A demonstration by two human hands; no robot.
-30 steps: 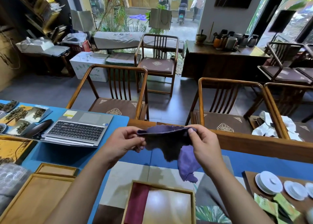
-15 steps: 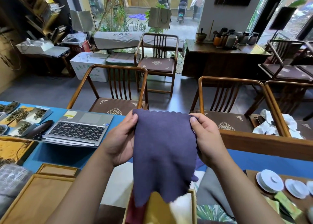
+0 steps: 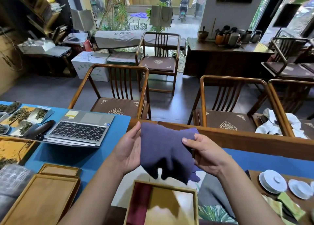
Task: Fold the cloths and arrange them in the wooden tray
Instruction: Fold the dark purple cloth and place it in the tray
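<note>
Now that the purple cloth has sagged from a flat sheet into a bunch, left hand and right hand pinch its sides between them above the wooden tray, so folding has begun

tea shop | loose tea samples | lidded cups | wooden chairs

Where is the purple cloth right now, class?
In the head view, the purple cloth is held in the air at lower centre between the left hand and right hand, just above the wooden tray holding a dark red cloth.
</note>
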